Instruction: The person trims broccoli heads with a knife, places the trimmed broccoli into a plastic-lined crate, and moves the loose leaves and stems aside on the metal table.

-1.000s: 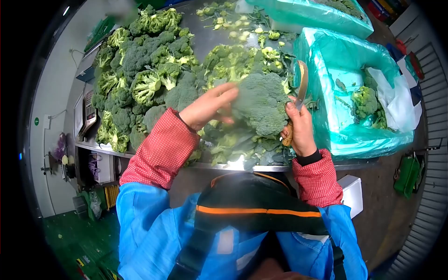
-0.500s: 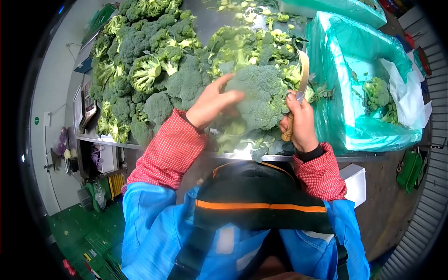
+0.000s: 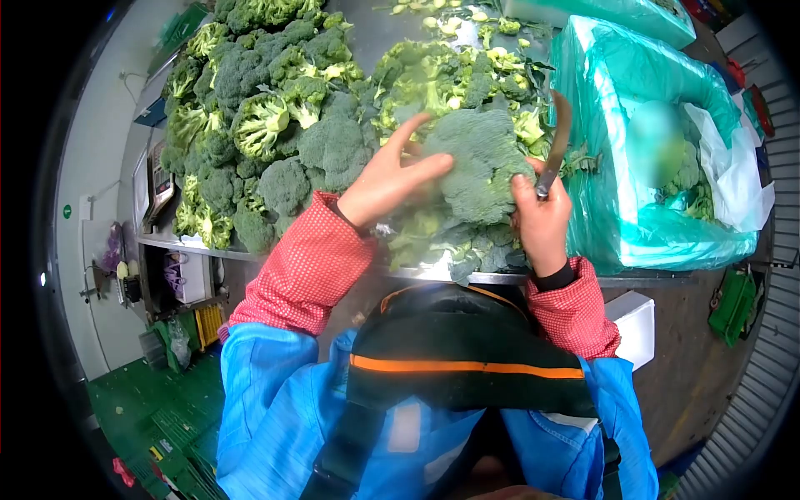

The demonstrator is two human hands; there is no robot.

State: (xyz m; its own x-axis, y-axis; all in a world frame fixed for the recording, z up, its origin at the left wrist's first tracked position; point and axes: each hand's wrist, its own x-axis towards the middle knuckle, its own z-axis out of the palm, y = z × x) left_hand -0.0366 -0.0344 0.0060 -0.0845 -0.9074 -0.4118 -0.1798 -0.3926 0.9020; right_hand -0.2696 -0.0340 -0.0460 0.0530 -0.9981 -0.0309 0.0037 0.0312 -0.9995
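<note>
Knife, clenched in right grip, shifted right of broccoli under spread left grip.

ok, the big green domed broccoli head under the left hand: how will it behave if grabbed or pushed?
Probably stiff: the big green domed broccoli head holds its shape under the spread left hand. Likely to roll or tip, given its rounded crown. Florets may crumble if squeezed: loose pale bits lie behind it.
</note>
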